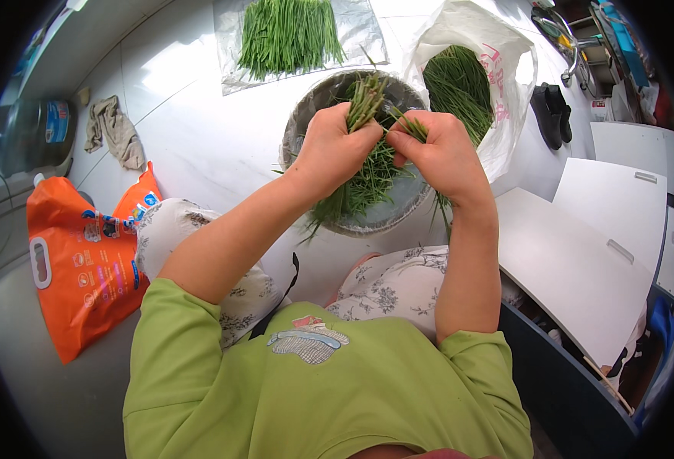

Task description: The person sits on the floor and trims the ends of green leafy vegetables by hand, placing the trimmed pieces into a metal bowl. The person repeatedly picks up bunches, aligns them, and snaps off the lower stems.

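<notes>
My left hand (337, 146) is closed around a bunch of garlic chives (366, 100), its pale cut ends up and its green leaves hanging down to the left. My right hand (437, 149) pinches a few green strands close beside it, their tips trailing below the wrist. Both hands are over a round bin with a plastic liner (360, 229), which holds loose green scraps (374, 181). Beyond it, a neat pile of chives (291, 37) lies on a plastic sheet (365, 34). More long leaves (457, 86) fill an open white plastic bag (509, 143) to the right.
An orange bag with a handle (87, 269) and a crumpled cloth (116, 135) are at the left, near a large water bottle (33, 137). Black shoes (549, 117) stand at the right, above white panels with handles (577, 269).
</notes>
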The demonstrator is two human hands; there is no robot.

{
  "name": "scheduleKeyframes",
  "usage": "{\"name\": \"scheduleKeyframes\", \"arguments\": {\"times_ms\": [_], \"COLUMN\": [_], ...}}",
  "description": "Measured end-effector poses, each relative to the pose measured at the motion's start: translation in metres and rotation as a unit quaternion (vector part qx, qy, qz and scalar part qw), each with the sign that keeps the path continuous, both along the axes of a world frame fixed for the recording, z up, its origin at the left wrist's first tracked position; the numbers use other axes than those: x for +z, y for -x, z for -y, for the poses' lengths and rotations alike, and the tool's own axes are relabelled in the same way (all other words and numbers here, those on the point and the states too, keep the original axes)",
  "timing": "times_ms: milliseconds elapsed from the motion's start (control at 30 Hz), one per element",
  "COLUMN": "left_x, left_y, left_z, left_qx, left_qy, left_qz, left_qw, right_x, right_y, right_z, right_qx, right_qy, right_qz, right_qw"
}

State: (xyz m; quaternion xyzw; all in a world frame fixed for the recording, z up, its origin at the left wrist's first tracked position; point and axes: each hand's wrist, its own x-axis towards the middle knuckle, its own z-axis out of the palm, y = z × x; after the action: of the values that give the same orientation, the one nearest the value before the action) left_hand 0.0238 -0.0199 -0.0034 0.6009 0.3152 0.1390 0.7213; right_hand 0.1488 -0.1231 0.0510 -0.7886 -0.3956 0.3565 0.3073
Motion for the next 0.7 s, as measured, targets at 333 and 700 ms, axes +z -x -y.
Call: {"name": "scheduleKeyframes", "arguments": {"times_ms": [333,700], "left_x": [-0.025,0.002], "left_y": [-0.008,-0.002], "left_z": [-0.021,-0.015], "left_qx": [0.109,-0.088], "left_qy": [-0.059,0.168], "left_qz": [-0.057,-0.021], "left_qw": [0.991,0.982], "right_x": [0.013,0.014], "right_y": [0.004,-0.023], "right_z": [0.008,0.019], "right_qx": [-0.074,-0.225], "right_qy": [-0.009,-0.21], "right_qz": [-0.024,-0.285], "right_qw": [0.997,0.908]}}
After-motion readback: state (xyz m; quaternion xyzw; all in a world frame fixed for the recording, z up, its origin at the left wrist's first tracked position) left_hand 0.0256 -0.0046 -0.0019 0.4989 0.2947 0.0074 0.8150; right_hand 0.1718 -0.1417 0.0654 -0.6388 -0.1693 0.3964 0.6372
